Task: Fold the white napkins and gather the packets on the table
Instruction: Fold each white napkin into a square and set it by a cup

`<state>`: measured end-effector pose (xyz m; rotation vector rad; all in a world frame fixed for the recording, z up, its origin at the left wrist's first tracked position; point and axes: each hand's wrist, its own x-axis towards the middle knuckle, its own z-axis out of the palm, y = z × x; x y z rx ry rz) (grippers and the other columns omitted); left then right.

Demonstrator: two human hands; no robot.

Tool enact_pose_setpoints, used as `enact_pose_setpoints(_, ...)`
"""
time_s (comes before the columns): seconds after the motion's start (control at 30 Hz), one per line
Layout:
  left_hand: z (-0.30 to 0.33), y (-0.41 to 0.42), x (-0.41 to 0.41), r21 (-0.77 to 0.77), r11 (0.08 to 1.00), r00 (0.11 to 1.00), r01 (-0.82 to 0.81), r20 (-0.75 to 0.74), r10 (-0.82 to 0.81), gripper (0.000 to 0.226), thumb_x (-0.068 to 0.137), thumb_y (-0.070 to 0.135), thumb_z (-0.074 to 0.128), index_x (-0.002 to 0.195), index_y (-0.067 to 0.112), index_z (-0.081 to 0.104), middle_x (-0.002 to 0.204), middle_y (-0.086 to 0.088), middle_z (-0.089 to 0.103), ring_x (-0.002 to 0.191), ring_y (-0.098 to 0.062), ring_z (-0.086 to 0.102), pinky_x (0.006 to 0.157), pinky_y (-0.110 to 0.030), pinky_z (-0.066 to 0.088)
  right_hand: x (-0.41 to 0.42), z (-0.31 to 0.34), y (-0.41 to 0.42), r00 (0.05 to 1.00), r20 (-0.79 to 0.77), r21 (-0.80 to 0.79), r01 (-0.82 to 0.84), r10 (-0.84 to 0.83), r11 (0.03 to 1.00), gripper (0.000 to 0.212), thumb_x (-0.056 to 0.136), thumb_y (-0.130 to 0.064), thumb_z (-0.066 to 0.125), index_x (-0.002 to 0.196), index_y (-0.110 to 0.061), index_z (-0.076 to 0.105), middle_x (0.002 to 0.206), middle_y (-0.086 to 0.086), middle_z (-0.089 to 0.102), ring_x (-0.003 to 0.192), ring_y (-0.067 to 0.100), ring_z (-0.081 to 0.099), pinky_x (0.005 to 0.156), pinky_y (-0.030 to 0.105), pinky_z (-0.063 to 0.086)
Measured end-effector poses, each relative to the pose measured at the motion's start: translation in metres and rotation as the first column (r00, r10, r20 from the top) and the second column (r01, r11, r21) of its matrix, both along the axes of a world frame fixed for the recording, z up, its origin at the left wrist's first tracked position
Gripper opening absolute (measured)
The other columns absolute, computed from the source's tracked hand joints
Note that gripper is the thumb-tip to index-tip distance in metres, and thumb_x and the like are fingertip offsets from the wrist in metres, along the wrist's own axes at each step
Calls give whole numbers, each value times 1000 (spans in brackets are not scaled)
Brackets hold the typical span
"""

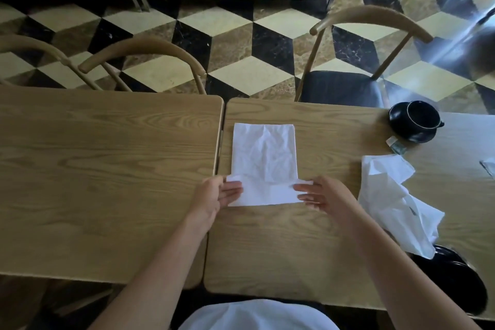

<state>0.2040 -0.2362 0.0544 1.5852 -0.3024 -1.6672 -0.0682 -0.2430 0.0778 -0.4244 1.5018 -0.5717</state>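
- Napkin [263,162]: flat on the right table [281,244], centre of view, just right of the seam between the two tables. Creased, long side running 12 to 6. Near edge folded up into a band.
- Left hand [217,194]: at the napkin's 7 o'clock corner, palm turned inward, fingers [233,191] straight and resting on the band's left end. Thumb tip near a small turned-up flap at that corner. Relaxed, no clear pinch.
- Right hand [325,194]: at the 5 o'clock corner, fingers [304,188] straight, tips touching the band's right end. Released, not gripping.
- Second napkin [393,201]: crumpled heap at 3 o'clock from the flat one, well apart from it, unfolded. Its near end overlaps the rim of a black plate [455,278] at 5 o'clock.
- Packet [396,144]: small white and green, at 2 o'clock, just beside a black saucer.
- Cup [422,115]: black, sits on that saucer, far edge of the right table.
- Another pale item [488,166] at the right frame edge, cut off; cannot tell what it is.
- Left table [107,169]: butted against the right one.
- Chairs [142,53]: at 12 o'clock, beyond both tables, on a cube-pattern floor.
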Motion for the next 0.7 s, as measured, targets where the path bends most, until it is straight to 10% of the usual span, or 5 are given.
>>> enact_pose_setpoints(0.2,-12,-76,7,-27,971,933,239,285,-221,21,77,21,69,90,5,64,76,-14,77,71,-24,76,53,-26,56,-13,-15,-78,991,-45,-103,-127,123,987,23,95,-16,55,105,-7,75,103,4,79,95,19,76,86,34,59)
enact_pose_setpoints(0.33,-42,-120,2,10,944,807,329,516,-287,28,80,33,71,61,17,58,46,6,57,41,-9,50,46,-21,41,-11,-41,-120,929,-309,-118,-250,203,961,13,90,-19,66,83,-15,75,75,5,72,62,14,60,56,20,49)
enact_pose_setpoints(0.7,-107,-187,-3,126,928,731,349,583,-354,18,91,31,60,82,15,59,77,-4,56,77,-24,55,80,-39,50,-8,-115,-195,629,-688,-56,-544,363,837,30,90,-25,56,64,-13,48,57,-5,50,55,15,45,48,24,34)
